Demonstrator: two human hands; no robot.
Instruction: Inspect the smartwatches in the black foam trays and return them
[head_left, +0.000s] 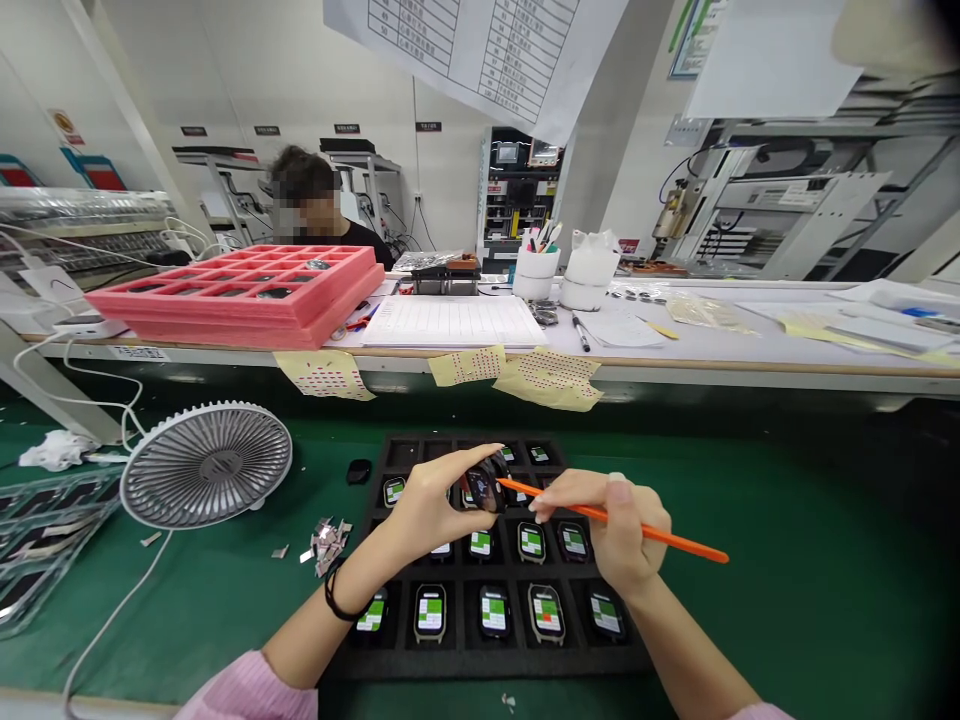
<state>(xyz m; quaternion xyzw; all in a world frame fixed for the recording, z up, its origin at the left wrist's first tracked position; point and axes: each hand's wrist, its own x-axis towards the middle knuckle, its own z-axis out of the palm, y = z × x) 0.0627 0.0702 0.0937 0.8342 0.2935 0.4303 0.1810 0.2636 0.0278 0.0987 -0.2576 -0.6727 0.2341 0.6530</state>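
My left hand [442,505] grips a dark watch [484,487] by its edges, between thumb and fingers, tilted above a black foam tray [487,662]. My right hand [619,520] holds a thin orange stick [686,546] like a pen, its left tip at the watch's face. Under both hands, the tray's compartments hold several watches, such as one with a light frame [430,612], many with lit green and white screens. Parts of the upper rows are hidden behind my hands.
A grey fan [210,465] stands left of the tray, near small silvery scraps [328,543] and a black piece [359,471]. Clear trays [45,560] lie far left. On the shelf are pink foam trays [247,325], papers [454,322] and white cups [535,272]. A person [322,205] sits beyond.
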